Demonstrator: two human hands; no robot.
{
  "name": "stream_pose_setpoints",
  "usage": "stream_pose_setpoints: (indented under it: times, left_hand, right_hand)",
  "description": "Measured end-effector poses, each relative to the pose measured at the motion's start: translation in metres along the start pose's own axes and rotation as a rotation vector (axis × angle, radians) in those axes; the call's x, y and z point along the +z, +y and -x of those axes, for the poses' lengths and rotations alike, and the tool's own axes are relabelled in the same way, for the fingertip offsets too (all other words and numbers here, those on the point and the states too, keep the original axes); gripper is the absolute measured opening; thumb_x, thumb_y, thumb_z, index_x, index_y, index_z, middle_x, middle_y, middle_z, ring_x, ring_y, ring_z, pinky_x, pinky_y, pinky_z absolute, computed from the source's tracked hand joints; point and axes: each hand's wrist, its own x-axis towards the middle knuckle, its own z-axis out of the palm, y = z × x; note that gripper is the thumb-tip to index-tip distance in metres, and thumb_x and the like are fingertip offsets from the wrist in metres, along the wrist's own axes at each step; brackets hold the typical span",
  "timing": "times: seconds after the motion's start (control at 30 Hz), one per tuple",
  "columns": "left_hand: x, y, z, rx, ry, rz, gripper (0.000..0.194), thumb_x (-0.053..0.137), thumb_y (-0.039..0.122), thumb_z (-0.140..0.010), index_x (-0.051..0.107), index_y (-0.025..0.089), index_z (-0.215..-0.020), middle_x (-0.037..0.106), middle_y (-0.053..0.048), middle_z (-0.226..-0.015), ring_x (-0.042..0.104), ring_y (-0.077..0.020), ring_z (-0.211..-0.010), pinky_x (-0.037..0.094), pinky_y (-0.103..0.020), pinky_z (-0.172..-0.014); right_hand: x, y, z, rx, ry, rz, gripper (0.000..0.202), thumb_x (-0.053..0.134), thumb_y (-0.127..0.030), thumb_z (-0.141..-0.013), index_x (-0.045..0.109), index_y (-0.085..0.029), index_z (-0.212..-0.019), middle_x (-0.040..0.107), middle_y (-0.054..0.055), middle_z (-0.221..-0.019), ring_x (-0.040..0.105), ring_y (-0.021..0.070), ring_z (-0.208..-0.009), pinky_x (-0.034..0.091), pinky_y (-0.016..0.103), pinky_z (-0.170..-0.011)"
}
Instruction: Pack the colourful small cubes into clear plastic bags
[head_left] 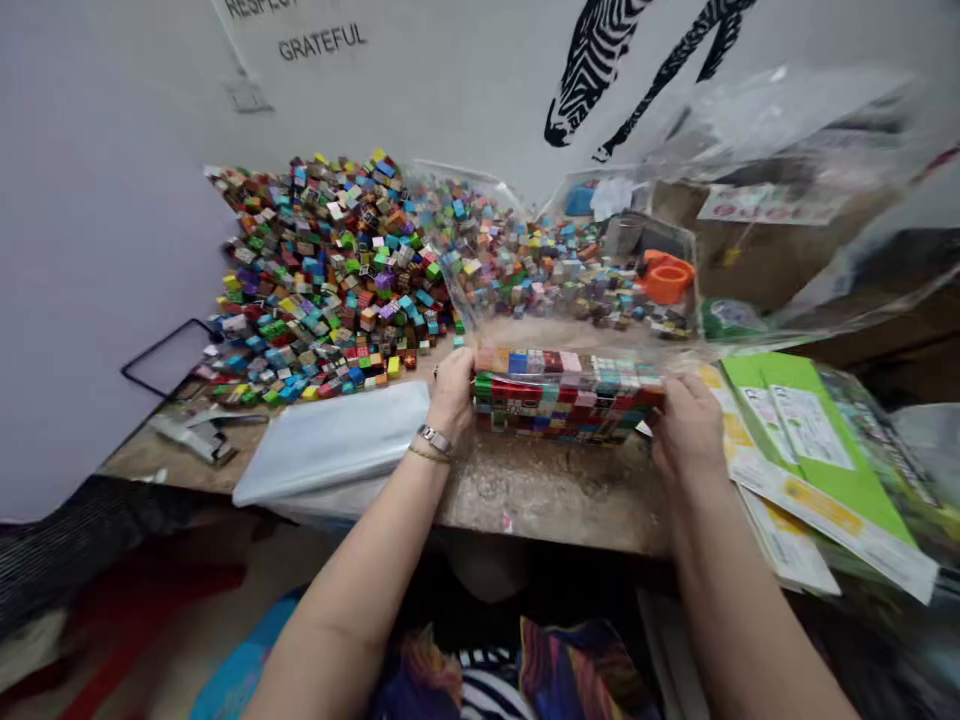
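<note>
A block of small multicoloured cubes [562,400] stands in rows at the table's front, with clear plastic film [577,335] over it and spreading up behind. My left hand [454,390], with a watch on its wrist, is closed on the block's left end. At the right end my right hand [686,420] is closed round the block's corner and the film; its fingertips are partly hidden. Behind the block lies a big heap of loose cubes [337,270], partly seen through the film.
Left of the block lie a stack of clear plastic sheets [337,435], a metal stapler-like tool [195,435] and a black wire frame [161,350]. An orange tape dispenser [666,277] sits behind. Green and white printed cards [817,440] are at right. A cardboard box [765,240] stands back right.
</note>
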Motion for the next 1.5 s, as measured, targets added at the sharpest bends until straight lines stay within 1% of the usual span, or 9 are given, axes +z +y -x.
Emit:
stream_pose_setpoints:
  times: [0.23, 0.33, 0.43, 0.57, 0.9, 1.07, 1.17, 1.33, 1.5]
  left_hand:
    - [0.006, 0.008, 0.010, 0.016, 0.061, 0.046, 0.021, 0.065, 0.017, -0.064, 0.048, 0.016, -0.050, 0.052, 0.006, -0.058, 0.046, -0.0067, -0.056, 0.038, -0.019, -0.056]
    - [0.003, 0.012, 0.008, -0.112, 0.027, 0.082, 0.014, 0.066, 0.016, -0.063, 0.056, 0.017, -0.053, 0.058, 0.005, -0.058, 0.049, -0.0068, -0.055, 0.038, -0.019, -0.054]
    - [-0.006, 0.016, 0.004, -0.281, -0.049, 0.111, 0.003, 0.068, 0.016, -0.063, 0.065, 0.017, -0.063, 0.066, 0.003, -0.065, 0.055, -0.0085, -0.058, 0.041, -0.020, -0.055]
    - [-0.019, 0.022, 0.003, -0.357, -0.158, 0.105, 0.010, 0.074, 0.019, -0.063, 0.070, 0.016, -0.072, 0.071, 0.000, -0.076, 0.062, -0.0107, -0.068, 0.046, -0.022, -0.062]
    - [-0.023, 0.039, 0.017, -0.291, -0.095, -0.155, 0.015, 0.072, 0.025, -0.060, 0.061, 0.017, -0.065, 0.061, 0.002, -0.071, 0.054, -0.0094, -0.064, 0.041, -0.022, -0.060]
    - [-0.019, 0.041, 0.021, -0.153, -0.081, -0.310, 0.013, 0.069, 0.023, -0.061, 0.057, 0.017, -0.062, 0.056, 0.003, -0.065, 0.047, -0.0076, -0.059, 0.030, -0.018, -0.051]
    - [-0.017, 0.032, 0.023, -0.075, -0.052, -0.271, 0.013, 0.066, 0.022, -0.063, 0.054, 0.018, -0.062, 0.053, 0.004, -0.064, 0.047, -0.0078, -0.059, 0.029, -0.017, -0.049]
    - [-0.017, 0.016, 0.024, 0.032, -0.055, -0.144, 0.014, 0.067, 0.024, -0.066, 0.054, 0.018, -0.065, 0.055, 0.004, -0.069, 0.051, -0.0086, -0.066, 0.041, -0.019, -0.060]
    - [-0.018, 0.014, 0.027, -0.017, -0.058, -0.116, 0.017, 0.068, 0.025, -0.066, 0.053, 0.018, -0.064, 0.056, 0.003, -0.070, 0.053, -0.0093, -0.069, 0.043, -0.020, -0.064]
  right_hand:
    - [0.003, -0.004, 0.003, 0.005, 0.009, -0.025, 0.013, 0.062, -0.026, -0.055, 0.050, -0.022, -0.058, 0.051, -0.006, -0.055, 0.046, 0.0099, -0.053, 0.039, 0.019, -0.046]
    - [0.003, -0.003, 0.002, 0.006, 0.006, -0.013, 0.004, 0.058, -0.022, -0.056, 0.056, -0.022, -0.059, 0.057, -0.004, -0.060, 0.051, 0.0110, -0.057, 0.043, 0.021, -0.048]
    - [0.003, -0.004, 0.002, 0.016, -0.007, -0.010, 0.007, 0.058, -0.020, -0.055, 0.061, -0.022, -0.062, 0.062, -0.002, -0.065, 0.055, 0.0116, -0.060, 0.044, 0.022, -0.049]
    - [0.004, -0.006, 0.004, 0.034, 0.026, -0.013, 0.007, 0.059, -0.020, -0.055, 0.061, -0.023, -0.060, 0.062, -0.003, -0.062, 0.054, 0.0113, -0.058, 0.042, 0.020, -0.045]
    - [0.006, -0.007, 0.003, 0.055, 0.028, -0.004, 0.008, 0.064, -0.021, -0.059, 0.056, -0.024, -0.058, 0.061, -0.005, -0.058, 0.053, 0.0112, -0.053, 0.044, 0.020, -0.042]
    - [0.005, -0.004, 0.000, 0.025, 0.021, -0.034, 0.008, 0.060, -0.018, -0.053, 0.059, -0.023, -0.059, 0.064, -0.004, -0.063, 0.053, 0.0106, -0.055, 0.042, 0.019, -0.039]
    - [0.006, -0.002, 0.000, 0.003, 0.019, -0.044, 0.006, 0.059, -0.019, -0.053, 0.059, -0.023, -0.058, 0.063, -0.005, -0.062, 0.053, 0.0106, -0.054, 0.042, 0.018, -0.039]
    - [0.006, -0.003, 0.001, 0.048, 0.044, -0.063, 0.017, 0.059, -0.013, -0.048, 0.064, -0.024, -0.061, 0.064, -0.005, -0.063, 0.057, 0.0113, -0.058, 0.047, 0.018, -0.042]
    - [0.004, -0.001, 0.000, 0.001, -0.021, -0.068, 0.013, 0.062, -0.015, -0.050, 0.063, -0.024, -0.060, 0.067, -0.004, -0.070, 0.060, 0.0121, -0.065, 0.050, 0.018, -0.046]
